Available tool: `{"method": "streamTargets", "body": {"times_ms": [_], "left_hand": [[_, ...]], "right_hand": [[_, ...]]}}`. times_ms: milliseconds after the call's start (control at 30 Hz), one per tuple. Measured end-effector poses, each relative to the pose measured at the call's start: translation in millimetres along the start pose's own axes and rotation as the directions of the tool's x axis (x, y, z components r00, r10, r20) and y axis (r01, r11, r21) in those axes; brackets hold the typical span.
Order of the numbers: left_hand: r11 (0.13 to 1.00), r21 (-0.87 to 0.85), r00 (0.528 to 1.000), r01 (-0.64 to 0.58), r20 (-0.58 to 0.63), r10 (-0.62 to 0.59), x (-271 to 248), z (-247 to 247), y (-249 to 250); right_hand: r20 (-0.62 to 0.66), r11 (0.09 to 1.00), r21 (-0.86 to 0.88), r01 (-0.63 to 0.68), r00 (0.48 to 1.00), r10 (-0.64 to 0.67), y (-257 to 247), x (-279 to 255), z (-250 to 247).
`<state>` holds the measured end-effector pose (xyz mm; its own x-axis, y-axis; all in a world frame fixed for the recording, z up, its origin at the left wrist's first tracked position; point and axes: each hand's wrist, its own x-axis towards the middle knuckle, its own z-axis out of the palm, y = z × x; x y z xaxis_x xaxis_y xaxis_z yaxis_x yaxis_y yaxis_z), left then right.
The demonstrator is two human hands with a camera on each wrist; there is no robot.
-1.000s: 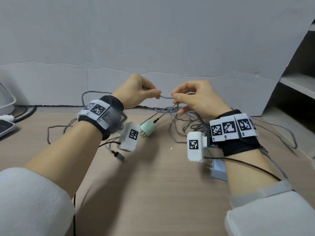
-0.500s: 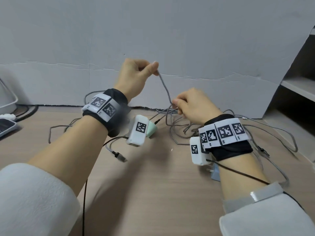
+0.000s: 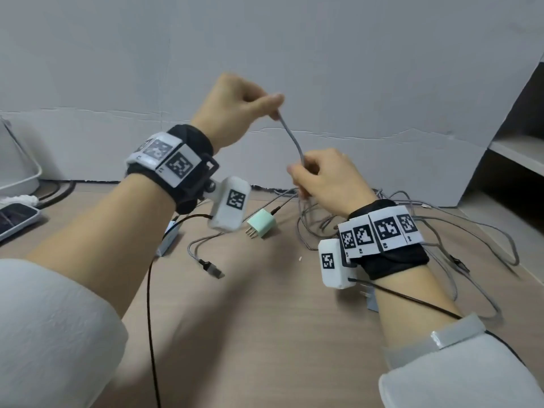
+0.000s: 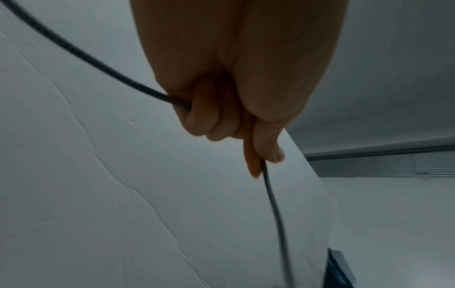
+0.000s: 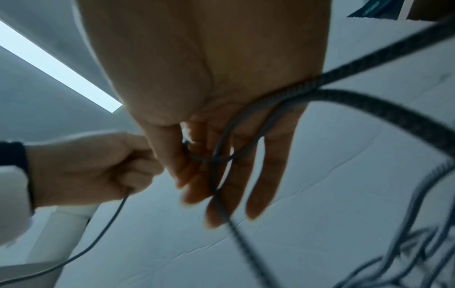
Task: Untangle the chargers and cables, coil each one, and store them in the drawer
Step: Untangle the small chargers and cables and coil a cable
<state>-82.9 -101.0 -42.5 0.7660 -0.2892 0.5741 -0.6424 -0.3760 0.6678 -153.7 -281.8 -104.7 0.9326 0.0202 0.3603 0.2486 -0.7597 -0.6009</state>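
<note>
Wooden worktop (image 3: pixel 265 334) before a grey wall: the left hand (image 3: pixel 232 108), fingers pinching a grey braided cable (image 3: pixel 291 138), has risen, drawing it through the right hand's (image 3: pixel 326 178) pinch from the far-right tangle (image 3: pixel 323 219), so untangling continues.

Wooden table (image 3: pixel 265 334) — grey cable tangle (image 3: pixel 323 219), mint charger (image 3: pixel 262 223), phone (image 3: pixel 14 216) lie on it.
</note>
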Motion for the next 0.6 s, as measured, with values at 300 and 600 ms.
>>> {"method": "streamTargets", "body": {"times_ms": [300, 600], "left_hand": [[0.895, -0.201, 0.704, 0.397, -0.560, -0.438, -5.6, -65.7, -78.8], [0.639, 0.274, 0.689, 0.719, -0.404, -0.602, -5.7, -53.1, -115.9]], "right_hand": [[0.178, 0.948, -0.254, -0.190, 0.955, 0.238, 30.0, -2.2, -19.6], [0.027, 0.947, -0.258, -0.191, 0.979, 0.204, 35.6, 6.8, -8.1]]}}
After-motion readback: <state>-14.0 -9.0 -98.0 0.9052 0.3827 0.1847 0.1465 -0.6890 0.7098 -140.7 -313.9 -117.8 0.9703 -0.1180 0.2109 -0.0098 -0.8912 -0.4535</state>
